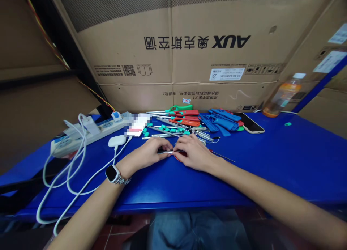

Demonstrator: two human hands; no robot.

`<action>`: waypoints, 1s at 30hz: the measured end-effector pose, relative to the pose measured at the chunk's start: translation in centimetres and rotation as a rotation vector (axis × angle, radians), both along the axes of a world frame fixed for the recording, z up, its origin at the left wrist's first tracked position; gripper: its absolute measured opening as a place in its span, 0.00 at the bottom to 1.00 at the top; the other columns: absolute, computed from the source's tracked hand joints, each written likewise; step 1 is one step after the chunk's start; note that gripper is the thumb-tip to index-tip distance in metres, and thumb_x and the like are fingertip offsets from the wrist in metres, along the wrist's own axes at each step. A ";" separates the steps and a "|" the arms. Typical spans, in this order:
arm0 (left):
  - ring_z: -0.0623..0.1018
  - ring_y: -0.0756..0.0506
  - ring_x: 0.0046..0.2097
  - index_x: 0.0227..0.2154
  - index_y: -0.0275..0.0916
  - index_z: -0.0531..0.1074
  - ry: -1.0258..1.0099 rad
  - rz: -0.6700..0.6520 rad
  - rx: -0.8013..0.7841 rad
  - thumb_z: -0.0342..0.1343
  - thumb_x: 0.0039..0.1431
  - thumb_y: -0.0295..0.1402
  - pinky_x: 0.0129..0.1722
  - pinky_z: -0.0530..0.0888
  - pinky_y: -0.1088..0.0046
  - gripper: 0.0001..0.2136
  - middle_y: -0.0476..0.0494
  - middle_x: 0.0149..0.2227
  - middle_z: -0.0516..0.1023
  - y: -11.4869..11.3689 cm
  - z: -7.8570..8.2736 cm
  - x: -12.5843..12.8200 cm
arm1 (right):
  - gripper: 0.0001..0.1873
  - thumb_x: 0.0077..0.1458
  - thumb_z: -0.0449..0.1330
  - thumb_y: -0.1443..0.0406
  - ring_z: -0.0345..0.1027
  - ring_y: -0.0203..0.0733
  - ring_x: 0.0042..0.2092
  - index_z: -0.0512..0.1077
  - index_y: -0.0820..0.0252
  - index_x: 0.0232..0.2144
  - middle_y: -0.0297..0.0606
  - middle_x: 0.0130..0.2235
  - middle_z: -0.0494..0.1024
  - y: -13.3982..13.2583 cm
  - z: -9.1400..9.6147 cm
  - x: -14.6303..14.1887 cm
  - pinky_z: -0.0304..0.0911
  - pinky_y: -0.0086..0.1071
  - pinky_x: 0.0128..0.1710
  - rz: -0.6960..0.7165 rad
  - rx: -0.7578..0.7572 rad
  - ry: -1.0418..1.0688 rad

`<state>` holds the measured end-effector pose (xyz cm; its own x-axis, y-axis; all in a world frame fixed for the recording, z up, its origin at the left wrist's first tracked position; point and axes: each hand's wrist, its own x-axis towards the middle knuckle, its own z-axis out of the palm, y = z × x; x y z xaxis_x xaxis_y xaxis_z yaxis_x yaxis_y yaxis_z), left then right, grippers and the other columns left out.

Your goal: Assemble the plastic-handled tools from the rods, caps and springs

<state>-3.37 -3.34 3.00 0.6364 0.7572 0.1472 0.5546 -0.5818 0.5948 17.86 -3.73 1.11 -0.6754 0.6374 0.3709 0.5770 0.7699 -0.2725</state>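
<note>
Over the blue table, both hands meet at the middle. My left hand (pixel 154 149) pinches a thin metal lighter tube (pixel 168 152) between thumb and fingers. The fingers of my right hand (pixel 193 152) close on a red lighter handle (pixel 178 156) at the tube's other end; most of it is hidden under them. Just beyond my hands lie loose metal tubes (pixel 159 135) and small teal caps (pixel 163 127). Behind them are red long-neck lighters (pixel 187 113) and one with a green handle (pixel 182 107). Several blue handle shells (pixel 221 120) form a pile to the right.
A power strip (pixel 92 134) with white cables and a white earphone case (pixel 117 141) occupy the left. A phone (pixel 248 122) and an orange drink bottle (pixel 283 95) stand or lie at right. A large cardboard box (pixel 173 22) walls off the back.
</note>
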 end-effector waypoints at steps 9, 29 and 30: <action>0.75 0.48 0.32 0.32 0.37 0.76 0.012 -0.023 0.014 0.58 0.60 0.31 0.33 0.70 0.74 0.04 0.47 0.31 0.79 0.2 0.0 -0.1 | 0.08 0.62 0.58 0.65 0.67 0.41 0.40 0.78 0.57 0.34 0.36 0.35 0.77 -0.3 -0.1 0.0 0.50 0.37 0.41 -0.023 -0.050 0.027; 0.74 0.48 0.32 0.36 0.35 0.76 -0.002 0.011 -0.151 0.55 0.60 0.36 0.33 0.70 0.74 0.09 0.45 0.33 0.78 0.2 0.0 -0.3 | 0.06 0.55 0.63 0.69 0.69 0.35 0.32 0.80 0.58 0.28 0.34 0.32 0.78 0.8 -0.5 -0.3 0.57 0.30 0.36 -0.046 -0.299 0.232; 0.75 0.47 0.33 0.37 0.35 0.77 0.006 0.006 -0.147 0.55 0.61 0.35 0.34 0.70 0.73 0.10 0.44 0.33 0.79 0.2 0.1 -0.4 | 0.06 0.55 0.63 0.68 0.69 0.35 0.33 0.80 0.58 0.28 0.34 0.32 0.78 0.8 -0.6 -0.3 0.57 0.30 0.37 -0.042 -0.288 0.237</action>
